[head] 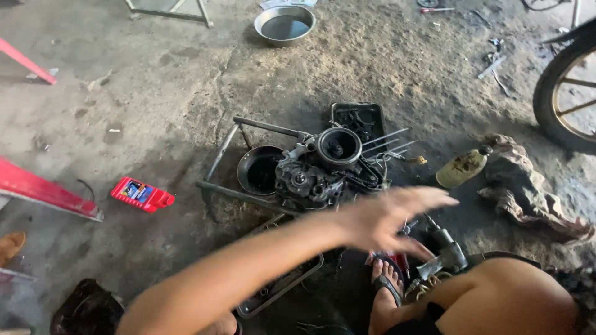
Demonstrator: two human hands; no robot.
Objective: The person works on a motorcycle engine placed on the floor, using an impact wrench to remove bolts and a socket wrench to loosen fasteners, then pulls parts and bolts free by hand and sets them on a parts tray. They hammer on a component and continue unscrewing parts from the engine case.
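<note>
The engine [323, 167] sits on a metal frame [248, 193] on the floor [155, 111]. My left hand [388, 217], fingers spread and holding nothing, reaches above the air wrench [442, 248] beside my foot [386, 279]. I'd grip its handle squarely. My right hand isn't visible.

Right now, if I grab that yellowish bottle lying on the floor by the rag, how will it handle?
The bottle lies on its side, so a push would probably roll it. It looks like grimy plastic, likely slippery and a bit squashy. The left hand, blurred, hovers open nearest it; the rag beside it may stop a roll that way.
</note>
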